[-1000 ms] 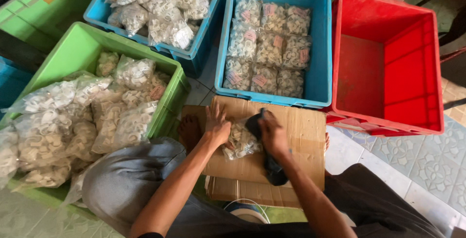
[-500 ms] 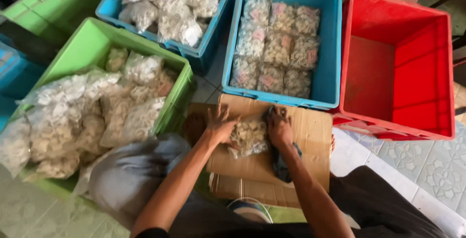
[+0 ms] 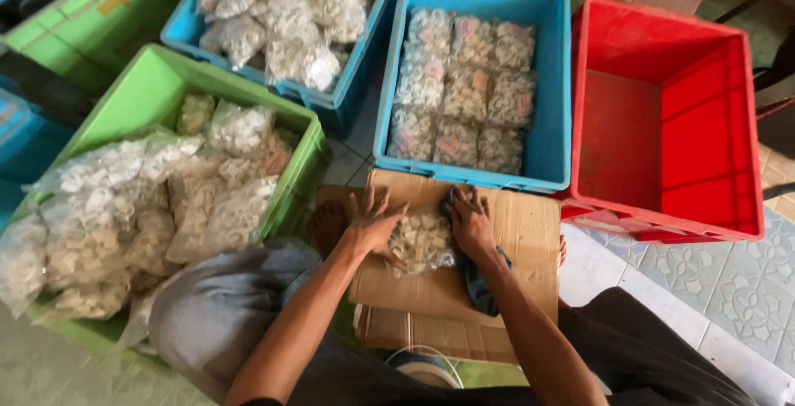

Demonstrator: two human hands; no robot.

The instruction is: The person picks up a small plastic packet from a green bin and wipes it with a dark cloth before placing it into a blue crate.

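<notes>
While pink-labelled packets fill the blue crate, both hands' spread fingers press a clear bag.

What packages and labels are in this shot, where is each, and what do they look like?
Clear bag of pale pieces: flat on the cardboard, left hand and right hand pressing on it.
Packed bags: neat rows in the middle blue crate, clear, with small pinkish labels.
Loose bags: heaped in the green crate, clear and whitish.
More loose bags: piled in the upper blue crate.
</notes>
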